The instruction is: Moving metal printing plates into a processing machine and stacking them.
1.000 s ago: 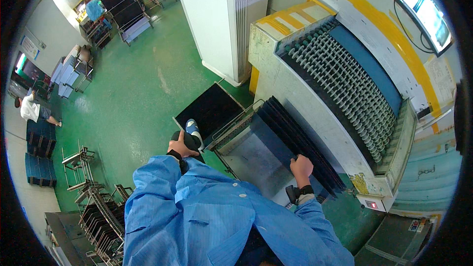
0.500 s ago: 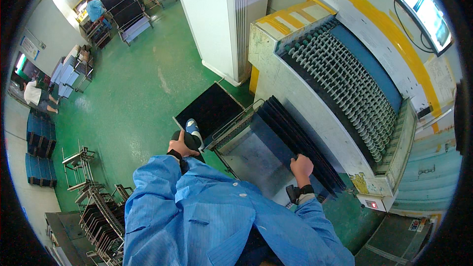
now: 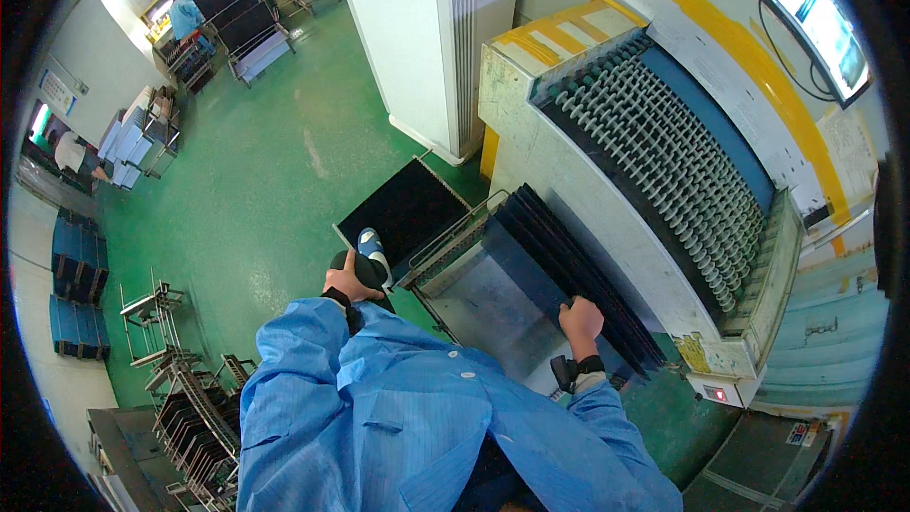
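Observation:
My left hand point(image 3: 353, 283) lies on my dark-clothed knee point(image 3: 364, 271), thumb and a finger spread apart, holding nothing that shows. Just beyond it my blue and white shoe point(image 3: 373, 246) shows against a black rack point(image 3: 403, 211) on the floor. Closed at the edge of a dark flat panel point(image 3: 531, 277) is my right hand point(image 3: 580, 320); its fingertips are hidden. That panel leans, tilted, with several more dark panels point(image 3: 578, 275) in a metal cart point(image 3: 483, 308) in front of me.
A machine with rows of rollers point(image 3: 664, 161) stands close on the right, beside a tall white cabinet point(image 3: 408, 47). Metal racks point(image 3: 190, 408) stand at the lower left. Blue stacked crates point(image 3: 79, 256) line the left wall. Far off are two people, one in blue point(image 3: 185, 14).
My hands and the panels have not visibly moved. At the far left, a person in a white top has shifted and bent; the distant person in blue has straightened slightly.

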### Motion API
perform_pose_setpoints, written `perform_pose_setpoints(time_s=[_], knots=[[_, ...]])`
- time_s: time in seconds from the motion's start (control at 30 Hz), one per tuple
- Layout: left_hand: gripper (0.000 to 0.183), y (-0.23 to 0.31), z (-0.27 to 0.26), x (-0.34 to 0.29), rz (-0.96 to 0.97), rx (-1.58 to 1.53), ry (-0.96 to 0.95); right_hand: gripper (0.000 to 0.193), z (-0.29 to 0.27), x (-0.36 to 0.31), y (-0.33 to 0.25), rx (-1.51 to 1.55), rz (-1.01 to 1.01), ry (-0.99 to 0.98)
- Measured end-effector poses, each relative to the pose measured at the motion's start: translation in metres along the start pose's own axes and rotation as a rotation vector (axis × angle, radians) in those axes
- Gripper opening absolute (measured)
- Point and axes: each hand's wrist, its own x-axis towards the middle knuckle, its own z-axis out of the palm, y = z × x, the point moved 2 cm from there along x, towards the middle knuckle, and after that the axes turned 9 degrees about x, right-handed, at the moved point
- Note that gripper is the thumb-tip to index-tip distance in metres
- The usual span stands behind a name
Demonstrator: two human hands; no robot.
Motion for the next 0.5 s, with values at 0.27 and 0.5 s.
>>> perform_pose_setpoints(time_s=[0.27, 0.5], knots=[[0.145, -0.001, -0.001, -0.001, -0.007, -0.009, -0.014, 0.035, -0.007, -0.003, -0.006, 0.033, 0.019, -0.018], [0.146, 0.005, -0.005, -0.005, -0.026, 0.028, -0.026, 0.036, -0.011, -0.005, -0.008, 0.035, 0.035, -0.032]])
